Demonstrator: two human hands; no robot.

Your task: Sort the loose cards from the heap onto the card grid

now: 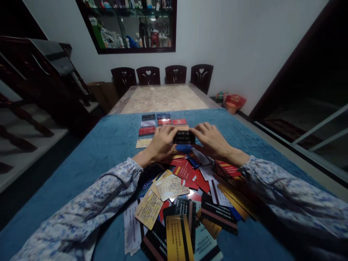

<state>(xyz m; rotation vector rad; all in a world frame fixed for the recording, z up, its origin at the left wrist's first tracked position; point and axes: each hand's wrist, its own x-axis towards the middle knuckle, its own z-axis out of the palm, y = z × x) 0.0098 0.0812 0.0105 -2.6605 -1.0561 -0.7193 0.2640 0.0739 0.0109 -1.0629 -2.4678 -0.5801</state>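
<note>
Between my two hands, a black card (184,137) with pale print is held up by its sides. My left hand (162,140) pinches its left end, and my right hand (209,138) has its fingers closed on the right end. Right below them spreads a loose heap of cards, among them a red card (183,169), a cream card (172,187) and a yellow card with a dark stripe (179,237). Beyond my left hand are small groups of cards in rows, including a red card (146,131) and a black card (148,117). Parts of the heap are hidden under my forearms.
A blue cloth (108,145) covers the near part of the long table, whose patterned top (160,96) shows farther off. Several dark chairs (176,75) stand at the far end. A red bag (235,100) is on the floor at the right, a wooden railing (24,116) at the left.
</note>
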